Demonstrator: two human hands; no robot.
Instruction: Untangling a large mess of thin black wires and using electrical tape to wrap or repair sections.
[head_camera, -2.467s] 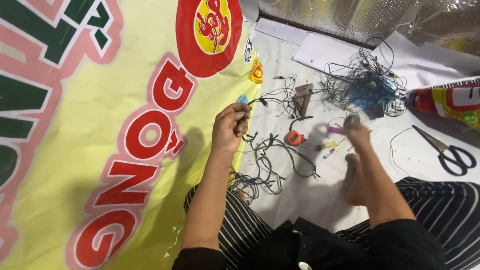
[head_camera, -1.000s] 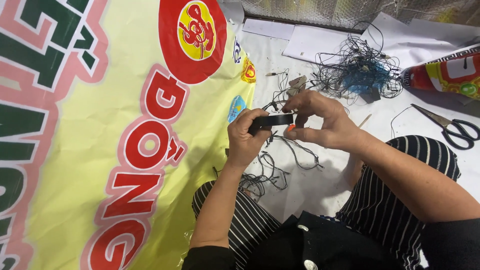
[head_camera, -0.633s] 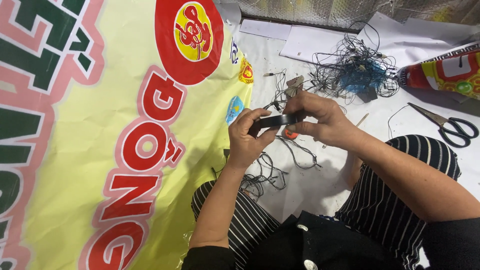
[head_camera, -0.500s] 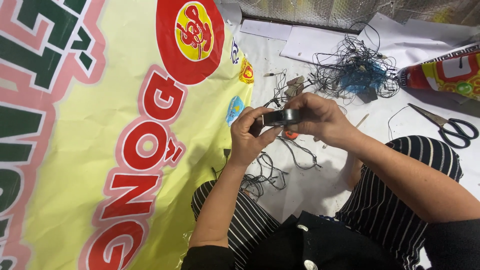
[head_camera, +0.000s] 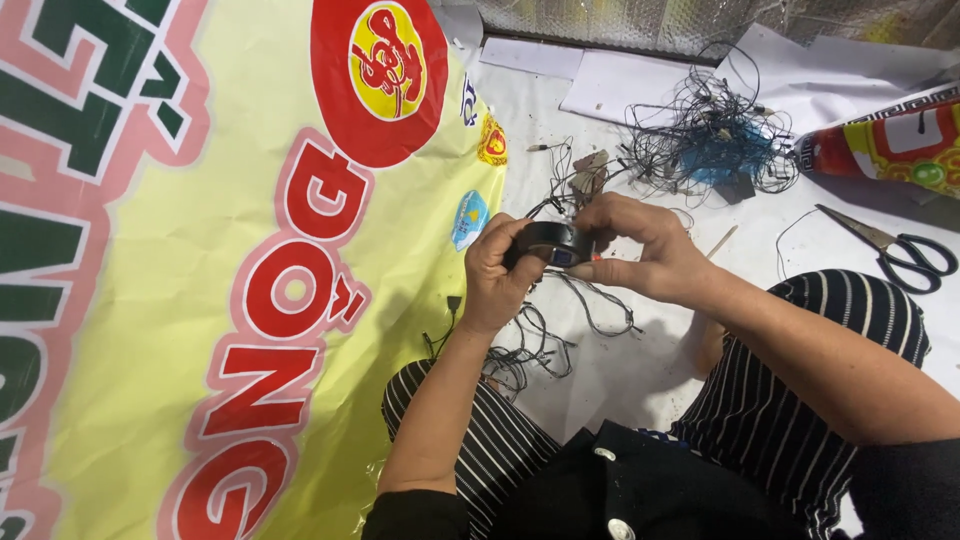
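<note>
Head view: left hand (head_camera: 497, 272) grips a black tape roll (head_camera: 545, 241), right hand (head_camera: 637, 250) pinches its free end beside a small red part, both held above loose black wires (head_camera: 540, 340) on the floor. Looks early: wire tangle (head_camera: 705, 140) untouched, scissors (head_camera: 895, 247) lie idle.

Black trousers with thin white stripes (head_camera: 800, 400) are worn on both legs. A black top (head_camera: 640, 490) with pale round buttons is seen at the bottom edge, and both forearms are left bare.
</note>
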